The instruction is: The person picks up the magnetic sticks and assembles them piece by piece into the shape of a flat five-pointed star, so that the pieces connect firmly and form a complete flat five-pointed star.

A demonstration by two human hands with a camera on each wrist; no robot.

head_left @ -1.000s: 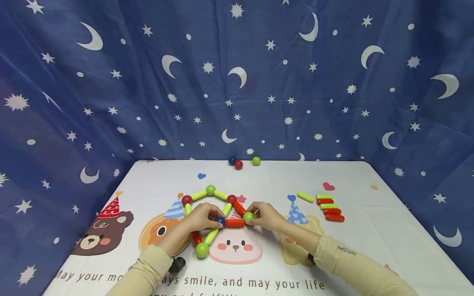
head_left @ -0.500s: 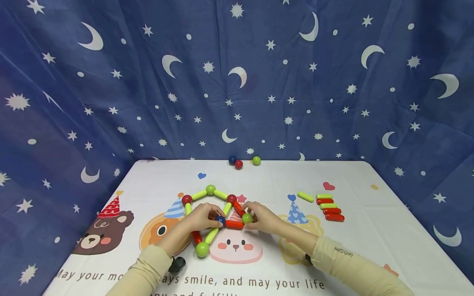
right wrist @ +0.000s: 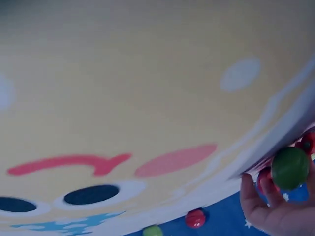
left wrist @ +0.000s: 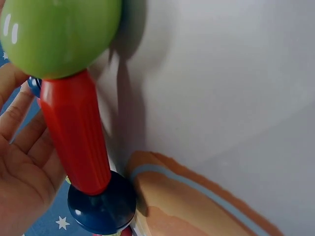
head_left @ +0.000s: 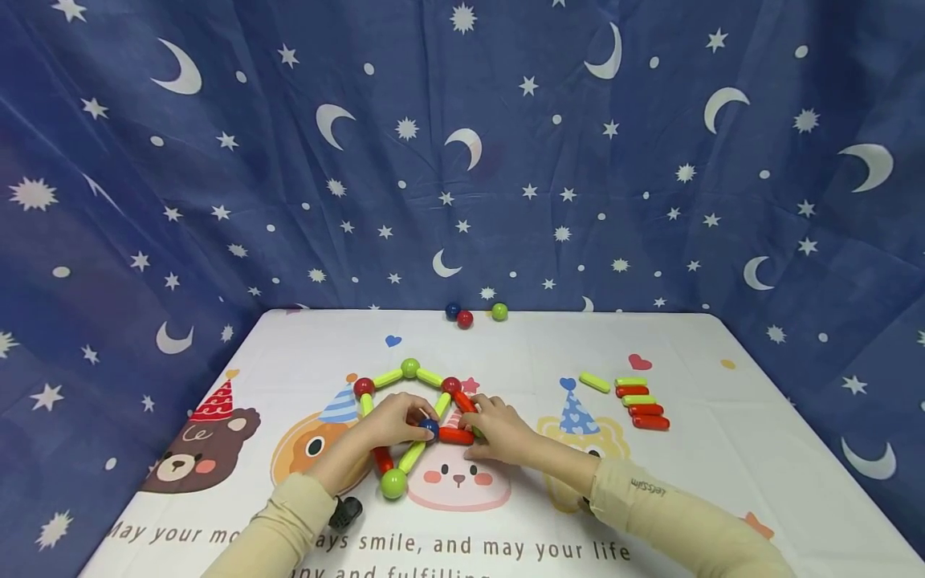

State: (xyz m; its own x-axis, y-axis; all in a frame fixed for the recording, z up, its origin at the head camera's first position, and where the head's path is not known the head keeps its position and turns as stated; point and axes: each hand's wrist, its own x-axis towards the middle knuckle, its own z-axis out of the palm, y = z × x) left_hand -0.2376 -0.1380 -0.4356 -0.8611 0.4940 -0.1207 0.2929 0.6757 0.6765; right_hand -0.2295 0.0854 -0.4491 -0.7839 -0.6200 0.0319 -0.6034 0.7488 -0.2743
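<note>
A shape of magnetic rods and balls lies on the table. My left hand (head_left: 397,421) pinches its blue ball (head_left: 430,429) between thumb and fingers. From that ball a red rod (head_left: 455,436) runs right towards a green ball (right wrist: 290,168), which my right hand (head_left: 506,432) holds and mostly covers in the head view. A second red rod (head_left: 465,400) slants from this corner up to a red ball (head_left: 451,386). Close in the left wrist view are another green ball (left wrist: 59,34), a red rod (left wrist: 76,132) and a second blue ball (left wrist: 101,204), hidden under my left arm in the head view.
Loose green and red rods (head_left: 649,410) lie in a column on the right, with one slanted green rod (head_left: 595,382) beside them. At the table's back edge sit a blue ball (head_left: 452,311), a red ball (head_left: 465,319) and a green ball (head_left: 499,311). A starry curtain (head_left: 462,160) hangs behind.
My right hand has shifted a little left and its fingers now reach over the green ball, which was plainly visible before. The left hand keeps its grip on the blue ball.
</note>
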